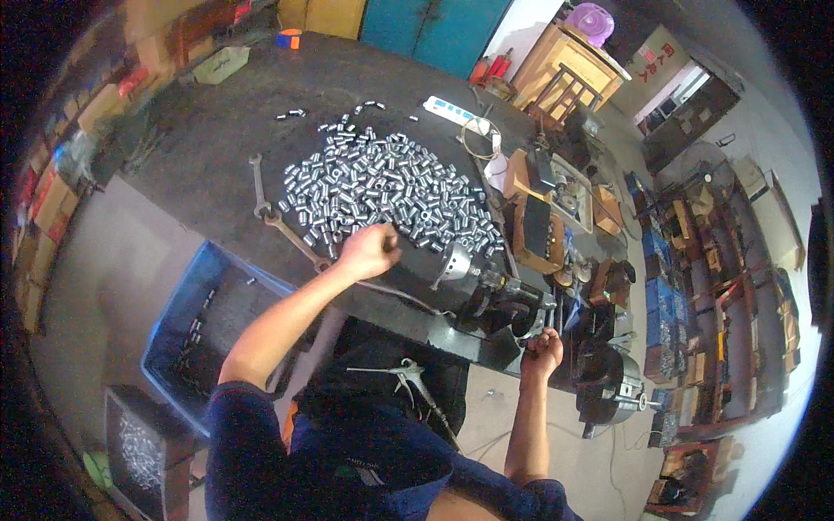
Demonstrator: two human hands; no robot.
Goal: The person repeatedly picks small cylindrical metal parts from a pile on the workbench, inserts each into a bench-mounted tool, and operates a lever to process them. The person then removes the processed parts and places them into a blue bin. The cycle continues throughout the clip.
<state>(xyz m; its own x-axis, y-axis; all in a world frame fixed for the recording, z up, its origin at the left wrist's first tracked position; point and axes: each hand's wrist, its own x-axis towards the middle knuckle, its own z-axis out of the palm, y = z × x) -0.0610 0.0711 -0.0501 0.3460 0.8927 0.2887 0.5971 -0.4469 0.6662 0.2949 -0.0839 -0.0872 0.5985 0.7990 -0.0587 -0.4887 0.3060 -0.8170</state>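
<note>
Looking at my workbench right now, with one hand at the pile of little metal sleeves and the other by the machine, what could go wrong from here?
1. The heap of small shiny metal cylinders reaches close to the dark table's near edge; the left hand, closed at the pile's rim, may knock some off.
2. The right hand sits against the dark metal machine with the silver cone-shaped chuck; fingers might get caught if it turns.
3. The long grey wrenches beside the left forearm could get swept off.
</note>
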